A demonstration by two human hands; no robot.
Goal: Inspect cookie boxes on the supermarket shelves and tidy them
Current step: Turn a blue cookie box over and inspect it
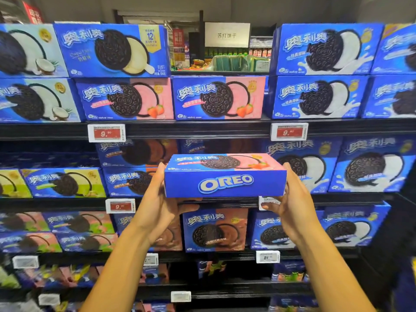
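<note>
While my left hand and right hand grip its two ends, the strawberry Oreo box sits level between them.
Held clear of the shelving, before the second shelf; empty slot top row, above shelved strawberry boxes.

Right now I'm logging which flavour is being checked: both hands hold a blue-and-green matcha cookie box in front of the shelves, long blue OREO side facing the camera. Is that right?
Not quite. The head view shows the held blue-and-pink strawberry cookie box, not a green one. The rest stands: left hand and right hand grip its ends, OREO side towards the camera.
</note>
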